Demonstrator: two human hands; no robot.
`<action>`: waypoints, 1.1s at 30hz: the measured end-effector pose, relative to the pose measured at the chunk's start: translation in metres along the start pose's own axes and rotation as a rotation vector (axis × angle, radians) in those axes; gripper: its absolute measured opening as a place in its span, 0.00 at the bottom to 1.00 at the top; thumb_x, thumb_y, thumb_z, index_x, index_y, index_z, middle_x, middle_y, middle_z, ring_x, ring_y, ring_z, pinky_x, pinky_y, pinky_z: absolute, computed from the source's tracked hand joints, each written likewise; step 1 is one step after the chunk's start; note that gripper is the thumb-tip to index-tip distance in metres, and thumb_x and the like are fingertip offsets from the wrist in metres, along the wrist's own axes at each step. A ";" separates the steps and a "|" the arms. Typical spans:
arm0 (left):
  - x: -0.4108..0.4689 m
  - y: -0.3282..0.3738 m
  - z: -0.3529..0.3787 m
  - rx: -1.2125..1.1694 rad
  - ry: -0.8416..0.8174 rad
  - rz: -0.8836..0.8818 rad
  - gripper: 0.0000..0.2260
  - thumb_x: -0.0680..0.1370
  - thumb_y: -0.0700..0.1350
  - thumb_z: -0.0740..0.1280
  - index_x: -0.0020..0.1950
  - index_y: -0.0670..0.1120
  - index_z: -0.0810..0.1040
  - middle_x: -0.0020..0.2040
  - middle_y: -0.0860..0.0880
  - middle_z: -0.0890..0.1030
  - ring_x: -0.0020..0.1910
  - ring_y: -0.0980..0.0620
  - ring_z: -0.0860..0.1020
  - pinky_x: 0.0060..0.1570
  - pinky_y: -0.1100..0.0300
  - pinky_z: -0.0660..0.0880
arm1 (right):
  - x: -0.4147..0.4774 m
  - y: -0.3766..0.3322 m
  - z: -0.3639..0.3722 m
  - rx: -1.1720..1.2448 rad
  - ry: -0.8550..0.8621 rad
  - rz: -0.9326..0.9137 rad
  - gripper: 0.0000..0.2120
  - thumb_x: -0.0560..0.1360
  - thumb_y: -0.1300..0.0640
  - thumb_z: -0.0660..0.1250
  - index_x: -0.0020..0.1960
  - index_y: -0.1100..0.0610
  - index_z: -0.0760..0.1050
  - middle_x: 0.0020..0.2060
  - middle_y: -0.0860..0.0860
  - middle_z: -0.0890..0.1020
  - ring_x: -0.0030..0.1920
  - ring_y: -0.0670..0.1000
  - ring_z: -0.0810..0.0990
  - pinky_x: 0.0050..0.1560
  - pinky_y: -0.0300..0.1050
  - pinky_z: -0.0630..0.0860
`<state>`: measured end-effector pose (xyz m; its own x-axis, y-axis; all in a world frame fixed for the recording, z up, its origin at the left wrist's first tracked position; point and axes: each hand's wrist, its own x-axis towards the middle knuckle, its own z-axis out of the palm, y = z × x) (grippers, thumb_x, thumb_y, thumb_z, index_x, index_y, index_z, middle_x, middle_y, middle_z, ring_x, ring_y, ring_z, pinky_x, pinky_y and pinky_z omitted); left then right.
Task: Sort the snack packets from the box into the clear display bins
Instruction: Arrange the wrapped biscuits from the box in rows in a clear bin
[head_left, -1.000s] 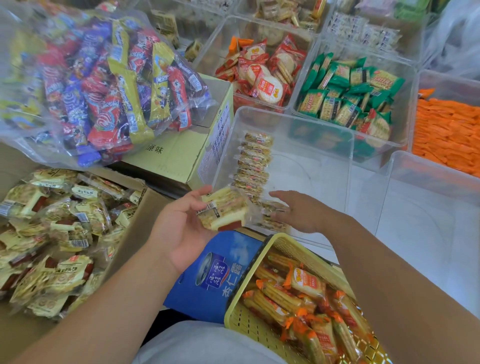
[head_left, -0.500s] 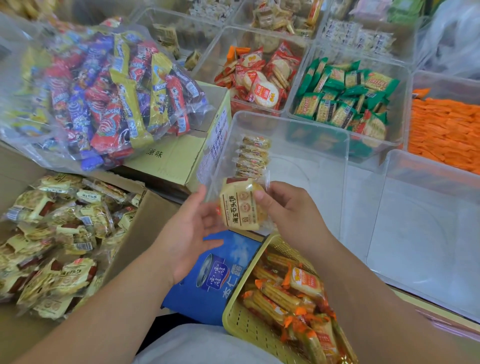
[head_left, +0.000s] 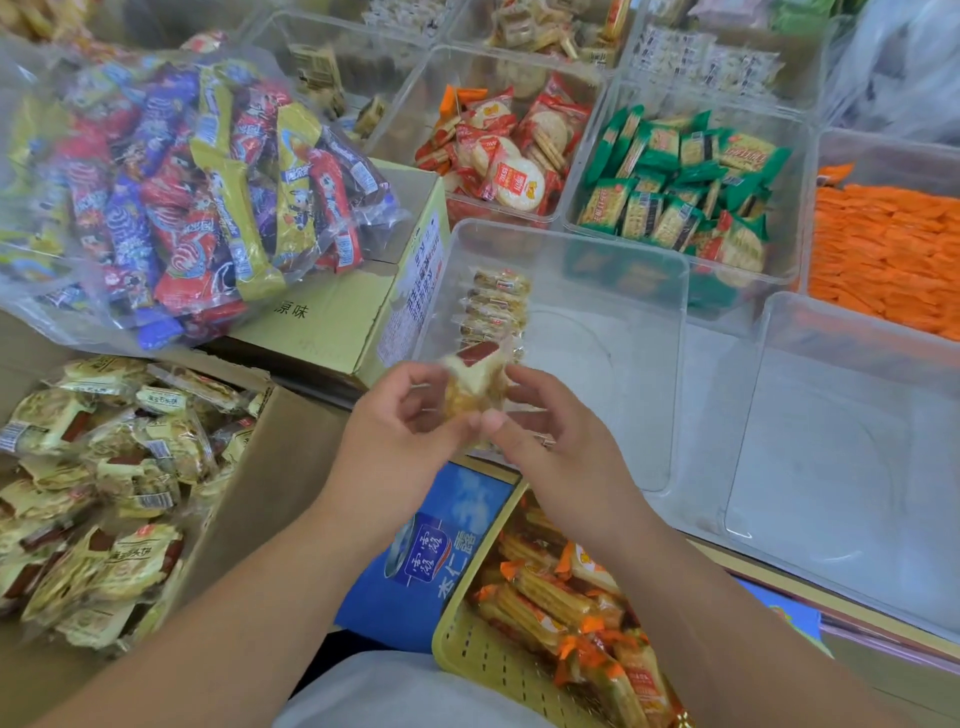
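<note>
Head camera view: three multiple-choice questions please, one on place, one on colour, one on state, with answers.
1. Where in the near clear bin is the row of packets? A left wall; B right wall; C middle.
2. The cracker packets right of the red packets are? A blue; B green; C black.
3. What holds the snack packet? A one hand; B both hands; C nothing.
Answers: A, the row hugs the left wall; B, their wrappers are green; B, left hand and right hand both pinch it.
</note>
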<state>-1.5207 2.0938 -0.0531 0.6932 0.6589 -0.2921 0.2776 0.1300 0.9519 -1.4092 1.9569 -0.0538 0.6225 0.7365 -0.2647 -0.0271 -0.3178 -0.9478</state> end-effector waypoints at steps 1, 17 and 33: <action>0.001 0.002 0.002 0.048 -0.077 0.050 0.17 0.66 0.53 0.79 0.53 0.64 0.81 0.53 0.56 0.86 0.52 0.56 0.85 0.47 0.60 0.82 | 0.000 -0.002 0.002 0.015 -0.025 -0.017 0.25 0.73 0.37 0.69 0.69 0.38 0.71 0.59 0.35 0.80 0.58 0.36 0.79 0.54 0.33 0.78; 0.022 -0.051 -0.019 0.921 -0.174 -0.190 0.50 0.76 0.62 0.71 0.84 0.52 0.39 0.84 0.59 0.41 0.82 0.55 0.54 0.73 0.59 0.62 | 0.112 0.089 -0.066 -0.904 -0.178 0.218 0.14 0.82 0.47 0.64 0.61 0.53 0.79 0.54 0.53 0.83 0.54 0.56 0.79 0.52 0.49 0.76; 0.027 -0.056 -0.039 0.823 -0.238 -0.165 0.47 0.77 0.61 0.72 0.85 0.54 0.45 0.82 0.65 0.42 0.81 0.61 0.53 0.68 0.68 0.56 | 0.129 0.088 -0.029 -0.987 -0.472 0.285 0.24 0.87 0.49 0.49 0.80 0.57 0.58 0.77 0.58 0.66 0.76 0.59 0.65 0.73 0.49 0.62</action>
<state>-1.5432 2.1332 -0.1108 0.6969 0.4942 -0.5196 0.7153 -0.4270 0.5532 -1.3091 2.0063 -0.1665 0.3294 0.6471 -0.6876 0.6385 -0.6891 -0.3426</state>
